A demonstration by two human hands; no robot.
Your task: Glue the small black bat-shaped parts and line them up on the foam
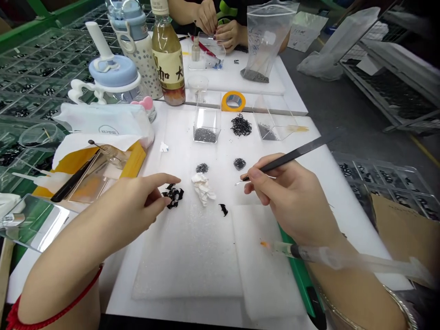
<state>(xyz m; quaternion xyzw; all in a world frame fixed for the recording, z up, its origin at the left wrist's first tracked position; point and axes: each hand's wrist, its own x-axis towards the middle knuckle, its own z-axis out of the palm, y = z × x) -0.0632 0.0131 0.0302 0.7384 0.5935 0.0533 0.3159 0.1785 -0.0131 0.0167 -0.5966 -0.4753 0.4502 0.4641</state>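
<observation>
My left hand [137, 201] rests on the white foam pad [189, 256], thumb and forefinger pinched at a small heap of black cut-out pieces [173, 196]. My right hand [285, 197] is closed round black tweezers [295, 155], their tip just above the pad near a small pile of tiny dark beads [239, 163]. A second bead pile [202, 167], a crumpled white scrap [203, 188] and a single black piece [223, 210] lie between my hands. A clear syringe [330, 256] lies across my right forearm.
Clear boxes [206, 121] with dark bits, a tangle of black parts [241, 125], yellow tape [233, 101], a bottle [168, 50] and blue-lidded cups [113, 73] stand behind. Another person's hands [220, 25] work at the far end. Trays [381, 178] sit right.
</observation>
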